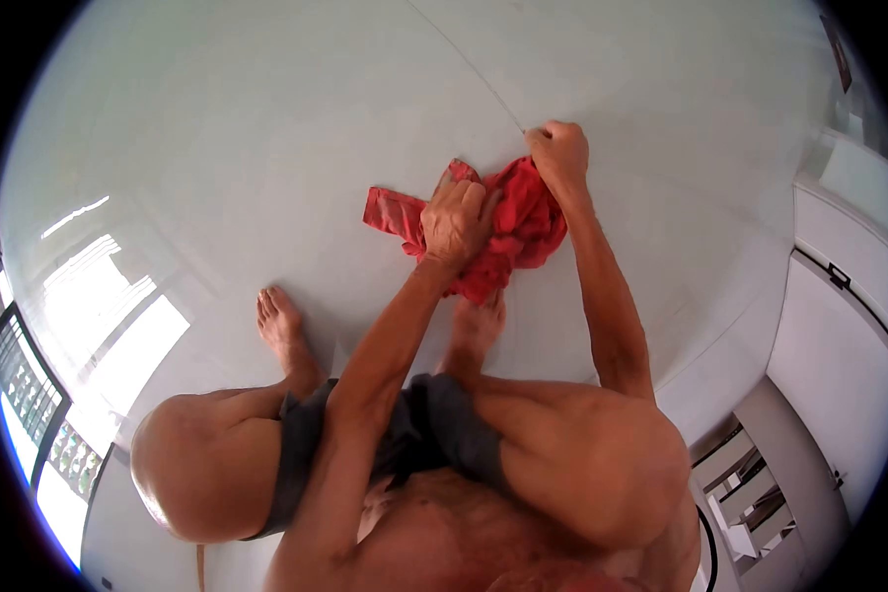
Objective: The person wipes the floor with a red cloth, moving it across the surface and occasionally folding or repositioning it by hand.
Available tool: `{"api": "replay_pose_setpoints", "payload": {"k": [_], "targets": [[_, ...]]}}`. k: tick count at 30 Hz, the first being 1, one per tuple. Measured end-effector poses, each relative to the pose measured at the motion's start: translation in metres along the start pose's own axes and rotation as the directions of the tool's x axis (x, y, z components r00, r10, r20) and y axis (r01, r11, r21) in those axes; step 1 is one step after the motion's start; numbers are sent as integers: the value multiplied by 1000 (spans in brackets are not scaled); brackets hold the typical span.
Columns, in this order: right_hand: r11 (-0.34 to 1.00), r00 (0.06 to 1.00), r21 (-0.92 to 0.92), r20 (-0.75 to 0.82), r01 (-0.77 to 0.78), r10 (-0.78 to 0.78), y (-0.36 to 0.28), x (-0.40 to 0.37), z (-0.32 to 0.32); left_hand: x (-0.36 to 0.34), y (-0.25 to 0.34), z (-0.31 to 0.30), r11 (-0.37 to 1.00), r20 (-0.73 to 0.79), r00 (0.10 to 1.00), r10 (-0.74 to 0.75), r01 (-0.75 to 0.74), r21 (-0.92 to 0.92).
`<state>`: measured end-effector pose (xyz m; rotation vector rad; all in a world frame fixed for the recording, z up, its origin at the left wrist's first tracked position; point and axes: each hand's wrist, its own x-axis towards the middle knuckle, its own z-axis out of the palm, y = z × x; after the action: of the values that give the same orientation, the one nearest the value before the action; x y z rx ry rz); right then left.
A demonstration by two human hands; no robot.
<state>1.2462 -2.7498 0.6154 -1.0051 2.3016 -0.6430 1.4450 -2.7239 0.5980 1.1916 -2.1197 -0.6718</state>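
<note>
A crumpled red cloth (528, 225), perhaps a garment, lies bunched on the pale floor just beyond my right foot. One flat strip of it sticks out to the left. My left hand (452, 223) presses down on the cloth's left part, fingers curled into it. At the cloth's upper right edge, my right hand (560, 153) is closed with its fingertips hidden, and the fabric runs up to it. Both arms reach forward past my bent knees.
My bare left foot (281, 321) and right foot (477, 328) rest on the glossy floor (296, 128). A barred window or door (32, 380) is at the left. White cabinets (829, 365) stand at the right, near a shelf (752, 498) with items.
</note>
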Motion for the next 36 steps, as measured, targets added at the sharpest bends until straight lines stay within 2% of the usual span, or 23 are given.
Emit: {"api": "replay_pose_setpoints", "payload": {"k": [1,5,7,10,13,14,16,19,22,25,28,31,36], "targets": [[999,999,35,16,-28,28,3,0,-1,1,0,0,1000,-11,1000,4,-4,-1],[999,1000,-22,-17,23,-24,3,4,3,1,0,-1,1000,-48,999,23,-24,-12],[997,998,-65,-46,31,-34,-6,8,9,-1,1,-2,1000,-15,1000,0,0,-4],[998,998,-36,-35,58,-60,2,4,6,-2,4,-3,1000,6,1000,-21,21,-14],[1000,998,-29,-59,-4,3,-4,-4,5,1,-2,-2,1000,-35,999,22,-22,-5],[999,998,-35,-53,16,-18,-5,-1,5,1,-1,-3,999,-47,998,51,-51,-2],[997,997,-49,-36,60,-62,-4,12,9,0,-1,0,1000,-21,1000,14,-14,-5],[999,998,19,-42,41,-41,-1,4,5,-2,1,-3,1000,17,1000,-14,14,-17],[1000,999,13,38,-17,16,0,10,0,0,2,-5,1000,4,1000,-2,3,-20],[999,996,17,76,34,-35,6,19,-1,1,1,-5,1000,4,1000,-14,14,-18],[999,995,34,96,9,-12,13,12,-6,0,2,-6,999,21,1000,-22,23,-42],[980,993,192,116,-59,37,11,8,-9,0,0,-5,999,-16,1000,-12,11,-46],[999,996,11,83,-39,38,-14,1,-14,0,3,-7,1000,-11,1000,0,-1,-22]]}}
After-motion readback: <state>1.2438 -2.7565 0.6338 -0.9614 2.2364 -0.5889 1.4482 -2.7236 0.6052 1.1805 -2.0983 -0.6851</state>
